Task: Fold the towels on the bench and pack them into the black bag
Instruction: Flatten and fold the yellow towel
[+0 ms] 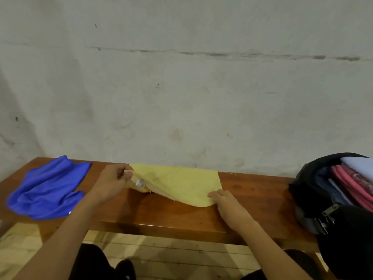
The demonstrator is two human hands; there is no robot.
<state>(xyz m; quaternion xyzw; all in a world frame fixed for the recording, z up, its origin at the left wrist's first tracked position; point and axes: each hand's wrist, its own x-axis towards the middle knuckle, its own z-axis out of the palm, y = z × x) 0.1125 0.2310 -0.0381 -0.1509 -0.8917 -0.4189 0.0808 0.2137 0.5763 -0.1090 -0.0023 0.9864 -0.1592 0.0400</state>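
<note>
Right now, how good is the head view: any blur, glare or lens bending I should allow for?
Head view: dim, flat light, no glare; soft shadows under the yellow towel on the bench. The blue towel looks smeared at the left edge. The wide angle bows the bench; the black bag is cropped at right.

Yellow towel (181, 182) mid-bench (252, 197); left hand (113, 182) pinches its lifted left corner, right hand (226, 201) presses near right edge flat. Crumpled blue towel (48, 190) far left. Open black bag (327, 195) at right, folded cloths (351, 178) inside.
</note>
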